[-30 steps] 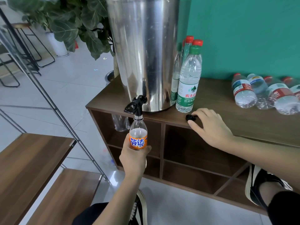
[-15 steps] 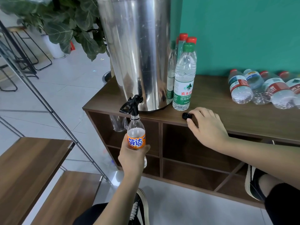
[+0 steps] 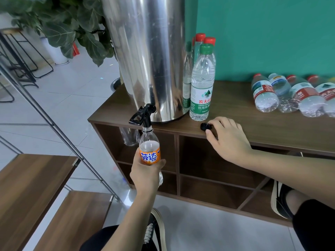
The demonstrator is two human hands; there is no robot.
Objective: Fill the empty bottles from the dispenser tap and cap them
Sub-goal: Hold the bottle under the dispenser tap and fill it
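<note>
A tall steel dispenser [image 3: 145, 51] stands on the brown cabinet top [image 3: 253, 131], its black tap [image 3: 143, 115] overhanging the front edge. My left hand [image 3: 146, 175] grips an uncapped bottle with an orange label [image 3: 149, 151], holding its mouth right under the tap; the bottle looks filled nearly to its shoulder. My right hand [image 3: 228, 140] rests on the cabinet top, thumb and fingertips pinching a small black cap [image 3: 205, 126]. Several capped full bottles, the front one green-capped [image 3: 202, 84], stand upright beside the dispenser.
Several red-capped bottles [image 3: 290, 96] lie on their sides at the right of the cabinet top. Open cabinet compartments sit below the tap, one with a clear bottle [image 3: 129, 137]. A slanted metal rail [image 3: 54, 124] and wooden steps [image 3: 32, 187] are at left; a leafy plant [image 3: 68, 28] stands behind.
The view has shifted a little. My left hand keeps the bottle under the tap, and my right hand stays at the black cap.
</note>
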